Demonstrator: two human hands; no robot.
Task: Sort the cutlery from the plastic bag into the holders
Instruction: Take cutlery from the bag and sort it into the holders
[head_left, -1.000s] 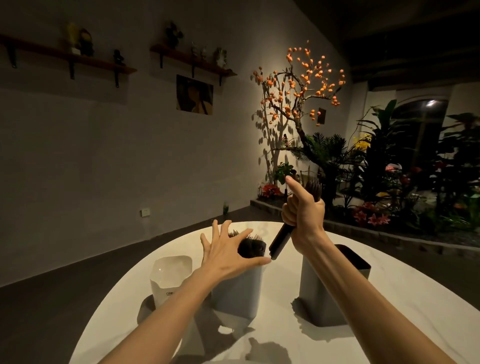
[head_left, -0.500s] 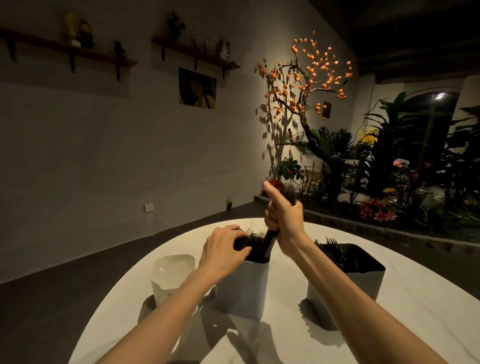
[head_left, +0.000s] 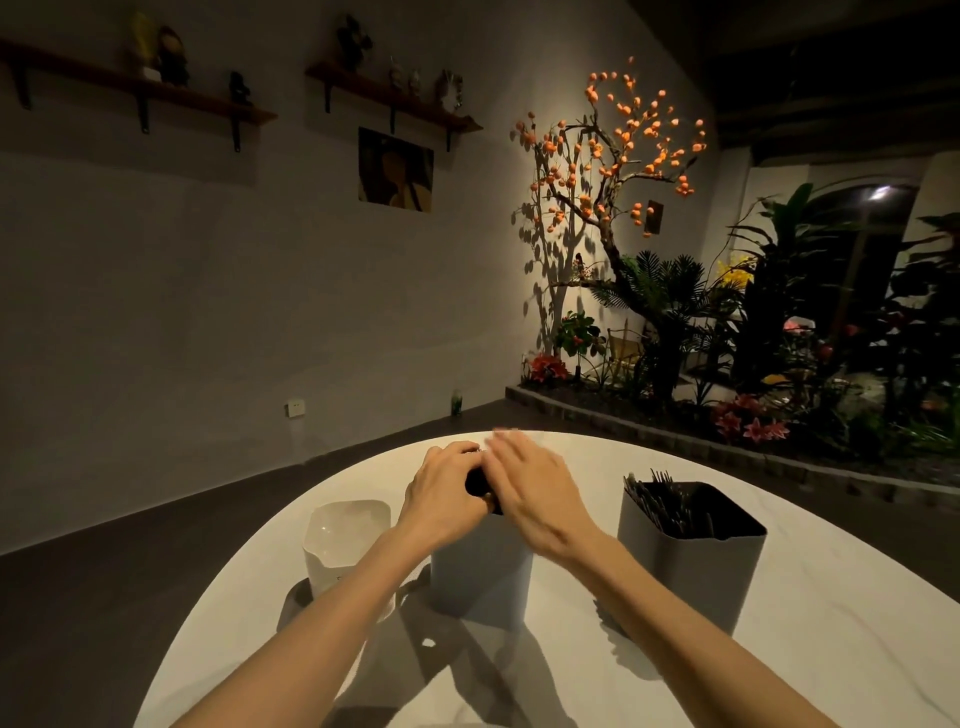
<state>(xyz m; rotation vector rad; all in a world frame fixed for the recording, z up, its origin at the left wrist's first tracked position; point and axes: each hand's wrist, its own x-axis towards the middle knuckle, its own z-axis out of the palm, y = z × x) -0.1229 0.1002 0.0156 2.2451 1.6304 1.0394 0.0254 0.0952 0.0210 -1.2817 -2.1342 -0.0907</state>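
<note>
A second ago the right hand (head_left: 540, 493) held a dark bundle of cutlery raised above the middle holder (head_left: 480, 566); half a second ago it was lowering that bundle in. Now the bundle is down inside, and the hand lies over the holder's top with its fingers stretched flat and blurred, grasping nothing. The left hand (head_left: 447, 499), spread in the air a second ago, now sits curled over the cutlery tops (head_left: 478, 480) at the holder's 9 o'clock edge; whether it grips them or only steadies them cannot be told. The right holder (head_left: 691, 561), at 3 o'clock from the middle one, shows dark fork tips, and the white holder (head_left: 345, 540) at 9 o'clock looks empty. No plastic bag is in view. I judge this batch placed and being patted level, with sorting nearly done.
</note>
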